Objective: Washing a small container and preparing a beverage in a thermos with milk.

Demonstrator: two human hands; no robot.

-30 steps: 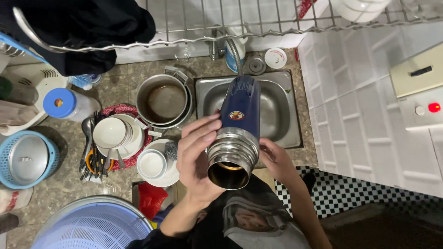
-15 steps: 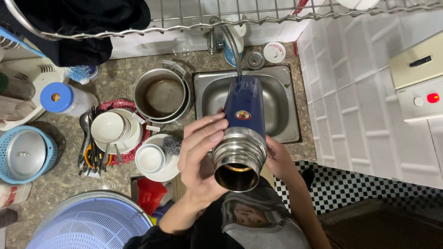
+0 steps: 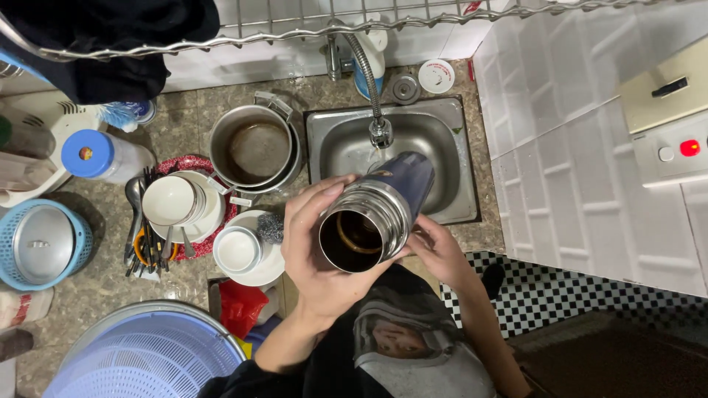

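Both hands hold a dark blue flask [image 3: 380, 210] with a steel mouth, tilted above the sink [image 3: 435, 158]. The left hand [image 3: 317, 247] wraps its neck; the right hand [image 3: 436, 249] cups it from underneath. A pot [image 3: 254, 151] stands beside the sink.

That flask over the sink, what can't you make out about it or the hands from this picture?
- Head view: the flask points its open mouth at the camera; the inside is too dark to tell its contents.
- Head view: the right hand lies partly behind the flask, so its grip is hidden.
- Head view: the left hand palm side is hidden against the flask.
- Head view: the blue basket is cut off by the bottom edge.
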